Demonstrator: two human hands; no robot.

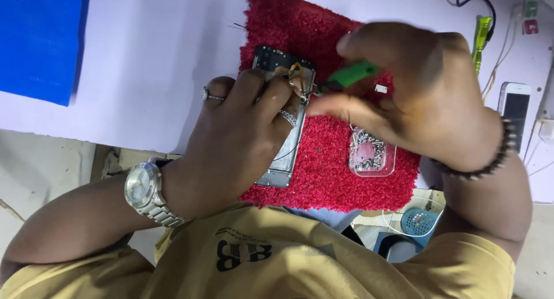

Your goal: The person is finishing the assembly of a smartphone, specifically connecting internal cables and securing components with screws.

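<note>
I am looking down past a mustard shirt (271,258) and a silver wristwatch (144,189) on the left wrist. My left hand (242,137) is pressing down on an opened phone (283,160), fingers curled over its upper half and pinning it in place. The phone is lying on a red mat (329,166) on the bench (161,74). My right hand (415,91) is gripping a green-handled screwdriver (352,74), its tip touching the phone's top end just beside the left fingertips. A clear tray of small screws (372,152) is sitting on the mat right of the phone. Farther off, a white phone (515,108) is lying near the bench's right edge, and a blue sheet (40,39) is covering the far left corner.
</note>
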